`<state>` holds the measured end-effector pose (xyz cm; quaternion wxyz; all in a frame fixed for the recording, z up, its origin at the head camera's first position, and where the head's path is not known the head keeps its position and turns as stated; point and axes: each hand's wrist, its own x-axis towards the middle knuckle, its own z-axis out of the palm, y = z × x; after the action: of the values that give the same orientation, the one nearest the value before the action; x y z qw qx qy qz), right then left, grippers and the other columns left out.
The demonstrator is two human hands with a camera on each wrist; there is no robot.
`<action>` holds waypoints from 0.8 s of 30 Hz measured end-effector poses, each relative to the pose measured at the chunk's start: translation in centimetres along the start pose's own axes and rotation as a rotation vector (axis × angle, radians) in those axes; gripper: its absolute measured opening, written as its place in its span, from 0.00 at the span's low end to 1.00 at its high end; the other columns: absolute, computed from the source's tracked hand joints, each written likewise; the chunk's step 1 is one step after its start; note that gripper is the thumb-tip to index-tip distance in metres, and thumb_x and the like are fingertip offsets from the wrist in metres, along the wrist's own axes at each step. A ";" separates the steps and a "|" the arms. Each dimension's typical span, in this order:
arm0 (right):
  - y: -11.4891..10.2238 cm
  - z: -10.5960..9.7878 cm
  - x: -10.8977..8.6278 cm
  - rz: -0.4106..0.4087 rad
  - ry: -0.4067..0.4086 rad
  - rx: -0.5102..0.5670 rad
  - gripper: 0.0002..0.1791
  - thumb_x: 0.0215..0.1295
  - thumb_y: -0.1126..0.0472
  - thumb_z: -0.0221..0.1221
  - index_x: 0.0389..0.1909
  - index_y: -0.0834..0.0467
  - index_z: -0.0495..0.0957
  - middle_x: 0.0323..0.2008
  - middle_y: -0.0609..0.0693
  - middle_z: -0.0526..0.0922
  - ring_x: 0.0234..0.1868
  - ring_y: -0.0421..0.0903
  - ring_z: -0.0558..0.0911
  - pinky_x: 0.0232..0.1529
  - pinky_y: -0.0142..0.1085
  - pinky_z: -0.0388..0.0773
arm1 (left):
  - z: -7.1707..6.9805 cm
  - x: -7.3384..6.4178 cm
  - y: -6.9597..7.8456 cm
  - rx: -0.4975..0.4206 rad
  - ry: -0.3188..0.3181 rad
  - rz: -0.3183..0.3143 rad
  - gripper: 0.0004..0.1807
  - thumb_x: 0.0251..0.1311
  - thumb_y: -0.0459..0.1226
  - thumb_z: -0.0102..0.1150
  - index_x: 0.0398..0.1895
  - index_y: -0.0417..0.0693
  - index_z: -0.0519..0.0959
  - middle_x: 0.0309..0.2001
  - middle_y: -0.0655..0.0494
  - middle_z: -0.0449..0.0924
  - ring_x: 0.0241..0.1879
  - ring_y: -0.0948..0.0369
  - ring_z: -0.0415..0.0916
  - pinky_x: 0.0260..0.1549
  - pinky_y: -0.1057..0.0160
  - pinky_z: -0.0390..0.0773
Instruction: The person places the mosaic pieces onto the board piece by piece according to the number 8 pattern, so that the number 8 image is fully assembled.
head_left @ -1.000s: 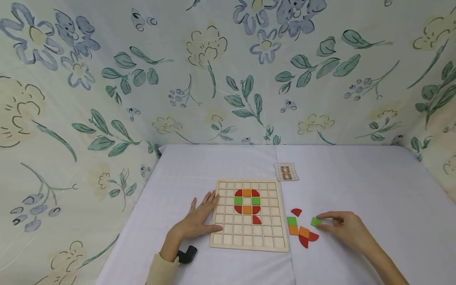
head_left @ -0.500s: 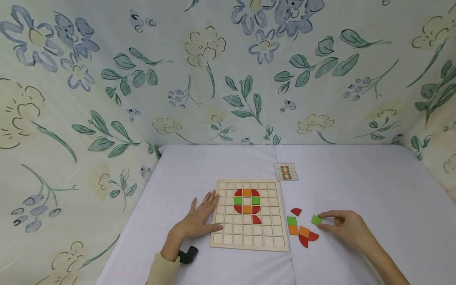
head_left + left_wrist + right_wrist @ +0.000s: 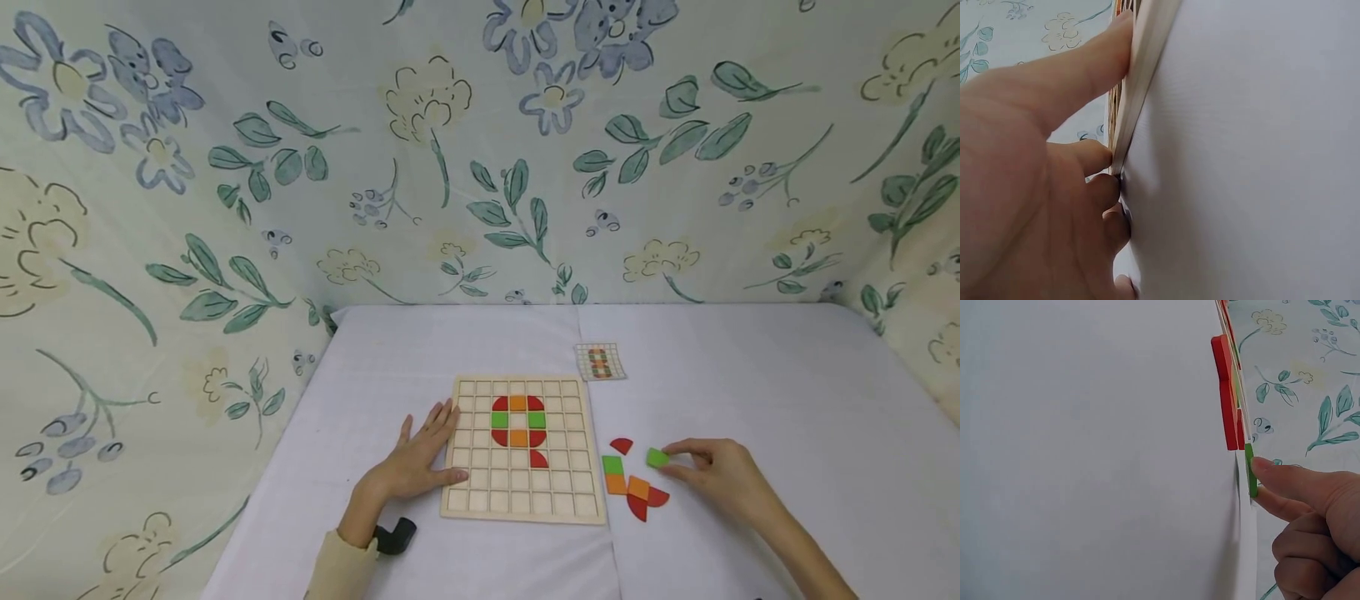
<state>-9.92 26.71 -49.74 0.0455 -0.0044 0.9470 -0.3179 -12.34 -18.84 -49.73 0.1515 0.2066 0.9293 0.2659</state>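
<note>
My right hand (image 3: 723, 473) pinches a green square tile (image 3: 657, 457) between thumb and index finger, to the right of the loose tiles. In the right wrist view the same green tile (image 3: 1251, 470) shows edge-on. A wooden grid board (image 3: 480, 505) lies on the table, with red quarter-circle, orange and green pieces forming a ring in its upper cells. Below that ring sits one more red quarter-circle piece (image 3: 538, 459). My left hand (image 3: 414, 463) rests along the board's left edge, fingers fairly straight, thumb on the rim. The left wrist view shows its thumb (image 3: 1079, 78) against the board's edge.
Right of the board lie a loose green square (image 3: 612, 465), orange squares (image 3: 615, 484) and red quarter-circles (image 3: 621, 446). A small pattern card (image 3: 600, 362) lies beyond the board's upper right corner. A black object (image 3: 395, 536) is by the left wrist. Floral cloth (image 3: 420, 208) hangs behind.
My right hand has moved slightly left and away from me with the green tile, which has turned a little. The left hand stays on the board's edge.
</note>
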 end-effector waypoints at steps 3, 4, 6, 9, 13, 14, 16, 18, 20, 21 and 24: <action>-1.3 0.4 0.2 -0.010 -0.036 0.030 0.18 0.55 0.56 0.77 0.44 0.58 0.89 0.15 0.44 0.60 0.19 0.40 0.60 0.19 0.31 0.57 | 0.0 0.0 0.0 -0.008 0.005 0.007 0.56 0.66 0.55 0.66 0.84 0.38 0.45 0.85 0.42 0.38 0.85 0.41 0.33 0.75 0.26 0.28; -1.7 0.5 0.3 -0.014 -0.050 0.045 0.18 0.55 0.55 0.77 0.44 0.58 0.89 0.14 0.44 0.60 0.18 0.40 0.60 0.19 0.31 0.57 | 0.0 0.1 0.0 -0.007 0.000 0.001 0.56 0.66 0.55 0.65 0.84 0.39 0.45 0.85 0.42 0.37 0.85 0.42 0.33 0.75 0.26 0.27; -2.6 0.8 0.4 -0.033 -0.076 0.073 0.18 0.54 0.54 0.77 0.45 0.58 0.89 0.14 0.43 0.59 0.18 0.39 0.60 0.19 0.30 0.57 | -0.1 0.2 -0.1 -0.002 -0.007 -0.009 0.56 0.66 0.56 0.65 0.84 0.40 0.44 0.85 0.44 0.36 0.85 0.43 0.32 0.76 0.27 0.27; -3.8 1.5 0.6 -0.062 -0.118 0.124 0.18 0.55 0.54 0.77 0.45 0.56 0.89 0.14 0.42 0.58 0.16 0.36 0.58 0.18 0.28 0.55 | -0.1 0.4 -0.1 0.011 -0.011 -0.027 0.57 0.66 0.58 0.64 0.84 0.42 0.44 0.85 0.46 0.36 0.85 0.45 0.32 0.77 0.28 0.28; -5.5 2.7 0.8 -0.104 -0.170 0.180 0.17 0.56 0.54 0.76 0.46 0.55 0.90 0.13 0.41 0.58 0.15 0.35 0.56 0.17 0.26 0.53 | -0.1 0.7 -0.2 0.029 -0.015 -0.044 0.57 0.66 0.59 0.63 0.85 0.43 0.44 0.85 0.47 0.36 0.85 0.46 0.31 0.77 0.28 0.28; -5.9 3.0 0.9 -0.115 -0.181 0.188 0.17 0.56 0.54 0.76 0.45 0.55 0.90 0.13 0.41 0.58 0.15 0.34 0.56 0.17 0.26 0.53 | -0.1 0.7 -0.2 0.032 -0.017 -0.046 0.57 0.66 0.60 0.63 0.85 0.44 0.44 0.85 0.47 0.36 0.85 0.47 0.31 0.77 0.28 0.28; -6.6 3.6 0.9 -0.132 -0.203 0.205 0.16 0.57 0.54 0.76 0.45 0.56 0.89 0.13 0.40 0.58 0.15 0.34 0.56 0.17 0.25 0.53 | -0.1 0.9 -0.3 0.033 -0.020 -0.048 0.57 0.66 0.60 0.63 0.85 0.44 0.43 0.86 0.48 0.35 0.85 0.47 0.31 0.77 0.29 0.27; -7.3 4.2 1.0 -0.156 -0.220 0.219 0.16 0.57 0.54 0.75 0.44 0.56 0.89 0.13 0.40 0.59 0.15 0.34 0.56 0.18 0.24 0.53 | -0.1 1.0 -0.3 0.031 -0.023 -0.046 0.57 0.66 0.60 0.63 0.85 0.45 0.43 0.86 0.48 0.35 0.85 0.47 0.30 0.77 0.29 0.27; -7.9 4.7 1.0 -0.196 -0.232 0.227 0.15 0.58 0.54 0.75 0.44 0.56 0.89 0.13 0.40 0.59 0.15 0.33 0.56 0.18 0.24 0.53 | -0.2 1.0 -0.2 0.023 -0.022 -0.043 0.57 0.66 0.59 0.63 0.85 0.44 0.43 0.86 0.48 0.35 0.85 0.47 0.30 0.77 0.29 0.27; -8.1 5.0 1.0 -0.216 -0.240 0.233 0.15 0.58 0.54 0.75 0.43 0.56 0.89 0.13 0.40 0.59 0.15 0.33 0.56 0.18 0.24 0.53 | -0.2 1.0 -0.2 0.017 -0.020 -0.042 0.57 0.66 0.59 0.63 0.85 0.44 0.43 0.86 0.48 0.35 0.85 0.47 0.30 0.77 0.29 0.26; -8.6 5.7 1.1 -0.271 -0.256 0.240 0.14 0.57 0.54 0.76 0.42 0.56 0.90 0.12 0.39 0.59 0.15 0.32 0.56 0.18 0.24 0.54 | -0.3 1.1 -0.1 0.007 -0.020 -0.041 0.57 0.66 0.58 0.64 0.85 0.44 0.43 0.85 0.47 0.35 0.85 0.46 0.30 0.77 0.29 0.26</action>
<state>-10.65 16.41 -49.19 0.1222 -0.1664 0.8798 -0.4282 -13.41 -18.53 -49.75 0.1653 0.1909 0.9328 0.2573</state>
